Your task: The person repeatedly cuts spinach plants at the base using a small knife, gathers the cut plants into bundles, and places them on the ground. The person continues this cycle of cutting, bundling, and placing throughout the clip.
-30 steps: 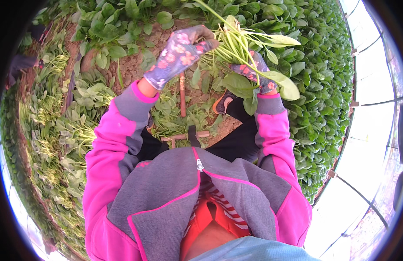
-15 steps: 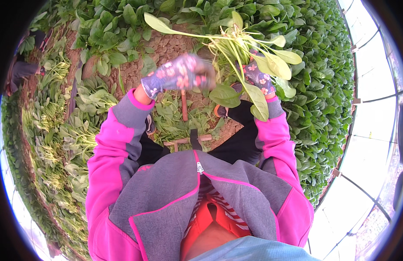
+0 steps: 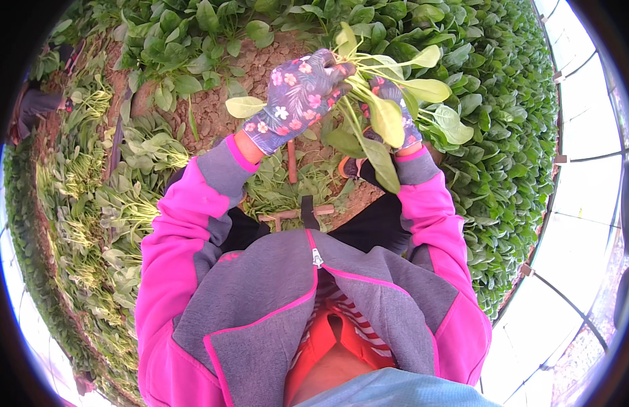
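Half a second ago the left hand (image 3: 304, 98) was a blur, clear of the greens; now it is back at one o'clock on the bunch of greens (image 3: 389, 122), fingers together on the stem end. Right hand (image 3: 407, 122) partly hidden by leaves, clamped around the stems as before, holding the bunch up. The long pale leaf that stuck out toward eleven o'clock is gone from that spot; a pale leaf (image 3: 245, 106) now shows beside the left hand, its stem hidden, so cannot tell whether it is loose. My reading: bunch still being worked over, both hands on it, not yet laid down. Below, at eleven o'clock, wooden handle (image 3: 292, 161) unmoved above scattered greens (image 3: 270, 183). Standing crop (image 3: 504, 136) at two o'clock.
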`<state>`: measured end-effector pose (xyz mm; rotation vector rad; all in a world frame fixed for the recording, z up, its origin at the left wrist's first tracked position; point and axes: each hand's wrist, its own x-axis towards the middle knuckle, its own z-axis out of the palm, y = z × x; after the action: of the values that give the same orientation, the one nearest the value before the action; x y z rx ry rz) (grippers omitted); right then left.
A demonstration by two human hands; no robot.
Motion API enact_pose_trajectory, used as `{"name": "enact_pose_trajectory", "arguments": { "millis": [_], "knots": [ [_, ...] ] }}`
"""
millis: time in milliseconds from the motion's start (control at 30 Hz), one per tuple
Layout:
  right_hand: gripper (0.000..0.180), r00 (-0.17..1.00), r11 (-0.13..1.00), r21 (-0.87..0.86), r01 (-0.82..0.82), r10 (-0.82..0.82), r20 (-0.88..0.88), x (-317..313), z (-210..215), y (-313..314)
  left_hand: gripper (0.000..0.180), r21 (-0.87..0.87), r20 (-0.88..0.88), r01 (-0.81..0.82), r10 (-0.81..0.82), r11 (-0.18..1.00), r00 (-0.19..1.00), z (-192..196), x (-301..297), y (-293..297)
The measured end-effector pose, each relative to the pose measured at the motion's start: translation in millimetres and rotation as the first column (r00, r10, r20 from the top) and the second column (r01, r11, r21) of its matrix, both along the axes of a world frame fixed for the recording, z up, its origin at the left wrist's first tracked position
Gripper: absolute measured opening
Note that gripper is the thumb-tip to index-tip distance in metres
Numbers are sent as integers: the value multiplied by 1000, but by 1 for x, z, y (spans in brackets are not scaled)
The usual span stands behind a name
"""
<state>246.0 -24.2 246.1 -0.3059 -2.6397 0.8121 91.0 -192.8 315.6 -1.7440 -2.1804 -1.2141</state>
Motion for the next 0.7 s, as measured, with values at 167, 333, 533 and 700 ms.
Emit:
{"name": "enact_pose_trajectory", "arguments": {
  "millis": [167,333,533,700],
  "knots": [
    [42,863,976,209,-57,-57,501,-2,25,-12,14,167,398,50,-113,985,911,-6,-10,1],
    [50,995,949,314,17,-45,83,-7,33,-12,15,185,732,-70,-90,980,675,-9,-37,-2],
    [48,998,943,328,-50,39,39,-10,17,-18,18,-23,325,204,-185,979,927,-24,-50,-7],
    [56,978,814,570,-111,-12,207,-13,17,-24,28,-124,411,364,-286,923,866,-34,-51,-10]
  ]
}}
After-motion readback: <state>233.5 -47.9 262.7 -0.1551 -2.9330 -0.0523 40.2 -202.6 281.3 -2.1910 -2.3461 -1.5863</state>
